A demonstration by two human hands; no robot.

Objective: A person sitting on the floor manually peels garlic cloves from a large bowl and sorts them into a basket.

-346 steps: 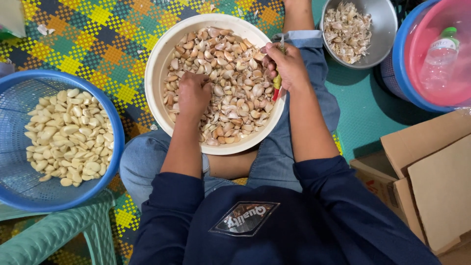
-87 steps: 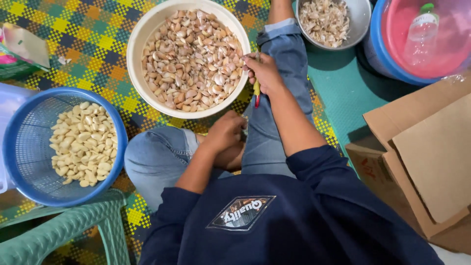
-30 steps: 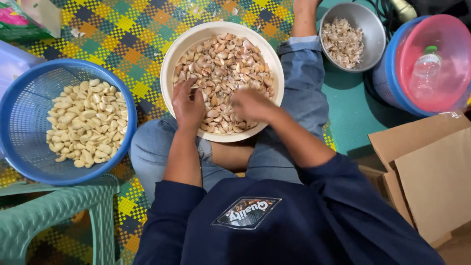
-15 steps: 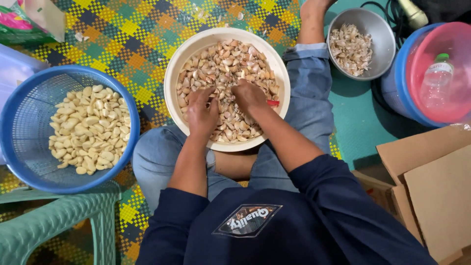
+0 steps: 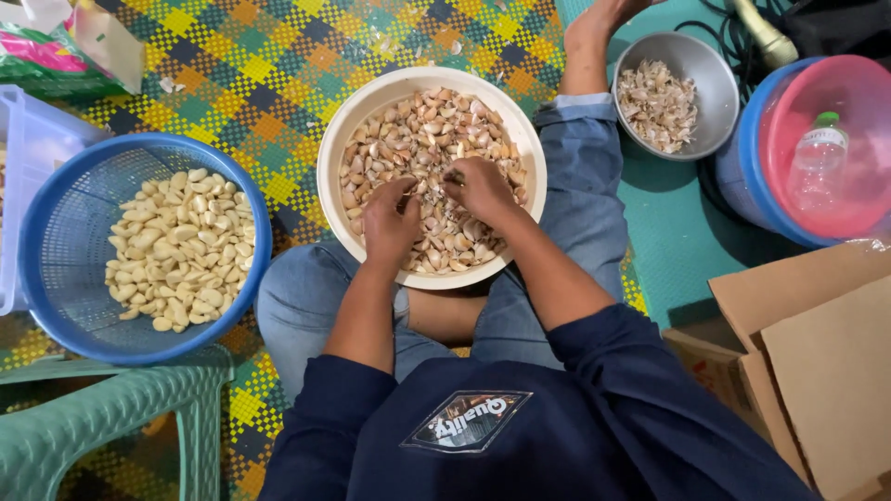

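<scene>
Head view showed my left hand and right hand both down in the round cream plastic bowl of unpeeled, papery-skinned garlic cloves, fingers curled among the cloves under and just ahead of the tips, though I could not tell whether either hand gripped one, nor which way any clove's long axis ran. Both hands sat equally near the heap, the bowl resting on my jeans-clad lap. Outward, a blue plastic mesh basket at my left held peeled pale cloves, a small steel bowl at my right held garlic skins, and a pink-and-blue plastic basin held a clear bottle.
</scene>
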